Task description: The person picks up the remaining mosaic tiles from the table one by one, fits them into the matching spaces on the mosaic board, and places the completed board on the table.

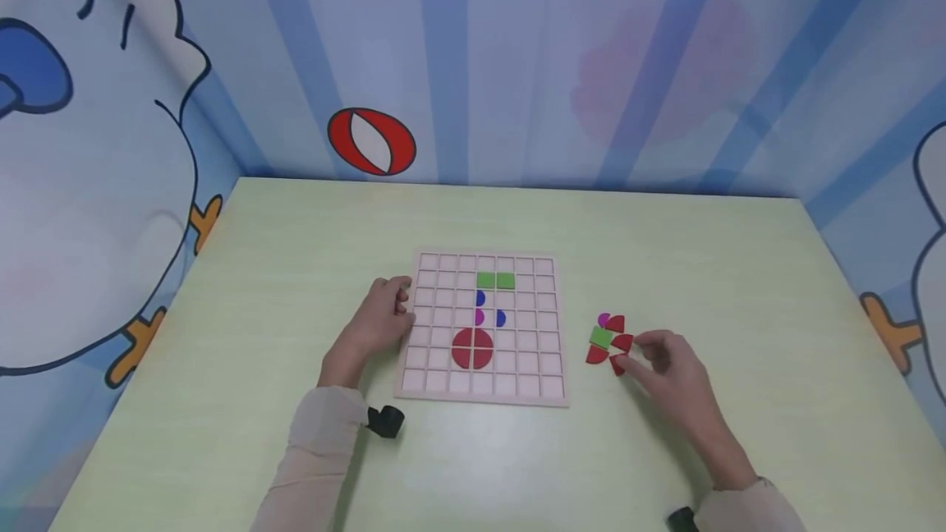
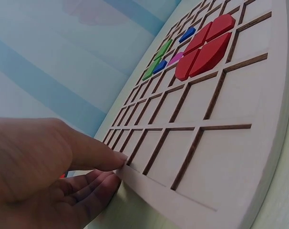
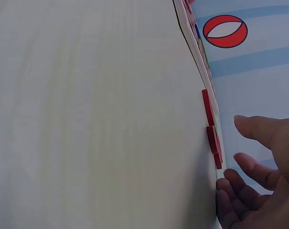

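A pale grid board (image 1: 436, 382) lies on the table. On it are two green squares (image 1: 496, 280), two blue half-circles (image 1: 501, 318), a magenta half-circle (image 1: 479, 317) and a red circle made of quarter pieces (image 1: 472, 348). My left hand (image 1: 378, 317) holds the board's left edge; in the left wrist view its thumb (image 2: 106, 157) lies on the rim, with the fingers lower at the side. To the right of the board, my right hand (image 1: 678, 376) reaches to loose red quarter pieces (image 1: 596, 355), thumb and fingers apart. Nothing shows between them in the right wrist view.
Beside the red pieces lie a loose green square (image 1: 601, 338) and a magenta piece (image 1: 603, 319). The light table (image 1: 310, 228) meets a printed wall (image 1: 502, 64) at the back. Dark wrist cameras (image 1: 386, 421) sit at both sleeves.
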Demonstrator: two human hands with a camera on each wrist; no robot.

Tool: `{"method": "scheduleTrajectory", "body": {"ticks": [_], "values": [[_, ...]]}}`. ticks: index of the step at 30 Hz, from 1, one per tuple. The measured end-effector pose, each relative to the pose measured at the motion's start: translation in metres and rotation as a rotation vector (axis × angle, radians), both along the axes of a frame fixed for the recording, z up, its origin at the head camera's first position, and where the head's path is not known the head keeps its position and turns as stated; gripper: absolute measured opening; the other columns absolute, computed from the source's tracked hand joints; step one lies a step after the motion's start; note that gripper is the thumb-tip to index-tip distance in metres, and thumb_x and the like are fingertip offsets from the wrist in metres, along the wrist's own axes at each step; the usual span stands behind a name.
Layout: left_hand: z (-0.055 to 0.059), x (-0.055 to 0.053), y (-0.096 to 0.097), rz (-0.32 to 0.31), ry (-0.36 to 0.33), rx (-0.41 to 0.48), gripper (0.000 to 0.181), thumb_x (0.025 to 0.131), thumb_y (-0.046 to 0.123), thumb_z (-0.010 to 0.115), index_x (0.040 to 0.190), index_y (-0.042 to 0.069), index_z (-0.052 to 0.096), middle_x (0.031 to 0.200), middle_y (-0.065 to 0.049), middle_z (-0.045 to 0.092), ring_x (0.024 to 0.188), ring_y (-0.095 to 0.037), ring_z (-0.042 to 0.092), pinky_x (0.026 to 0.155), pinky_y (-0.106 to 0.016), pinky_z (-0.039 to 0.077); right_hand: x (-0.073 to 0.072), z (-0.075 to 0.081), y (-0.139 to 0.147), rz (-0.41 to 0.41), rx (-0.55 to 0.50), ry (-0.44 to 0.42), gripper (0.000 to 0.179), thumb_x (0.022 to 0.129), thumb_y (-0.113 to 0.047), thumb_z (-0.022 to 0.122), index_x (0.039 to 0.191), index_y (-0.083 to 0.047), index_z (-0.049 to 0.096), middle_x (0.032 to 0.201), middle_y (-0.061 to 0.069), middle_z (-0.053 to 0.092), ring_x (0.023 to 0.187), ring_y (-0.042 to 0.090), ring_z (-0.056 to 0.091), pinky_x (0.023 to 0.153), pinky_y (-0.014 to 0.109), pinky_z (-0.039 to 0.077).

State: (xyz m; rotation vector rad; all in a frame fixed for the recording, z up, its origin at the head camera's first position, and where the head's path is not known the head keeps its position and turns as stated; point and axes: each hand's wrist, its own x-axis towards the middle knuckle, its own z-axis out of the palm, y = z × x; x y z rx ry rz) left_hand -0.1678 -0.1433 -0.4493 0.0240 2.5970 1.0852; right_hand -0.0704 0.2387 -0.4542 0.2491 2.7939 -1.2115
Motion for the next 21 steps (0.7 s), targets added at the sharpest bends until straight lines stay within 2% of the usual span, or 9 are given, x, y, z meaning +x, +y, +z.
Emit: {"method": "scheduleTrajectory", "body": {"ticks": [9, 21], "values": [[0.0003, 0.0001, -0.0001, -0.005, 0.006, -0.006, 0.059, 0.091, 0.003, 0.052, 0.145, 0.000, 0.031, 0.116, -0.011, 0.040, 0.101, -0.021, 0.043, 0.082, -0.031, 0.041, -0.0014, -0.0017, -0.0012, 0.078, 0.062, 0.040, 0.045, 0.084, -0.020, 0.072, 0.120, 0.002, 0.056, 0.122, 0.020, 0.051, 0.114, 0.035, 0.046, 0.097, 0.051, 0.043], [-0.0010, -0.0005, -0.0005, -0.012, 0.010, -0.005, 0.058, 0.090, 0.002, 0.052, 0.145, -0.001, 0.032, 0.116, -0.011, 0.041, 0.100, -0.021, 0.043, 0.081, -0.031, 0.041, -0.0025, -0.0041, -0.0048, 0.076, 0.143, 0.027, 0.042, 0.082, -0.018, 0.074, 0.116, 0.002, 0.059, 0.122, 0.022, 0.048, 0.114, 0.038, 0.043, 0.094, 0.053, 0.045]]}}
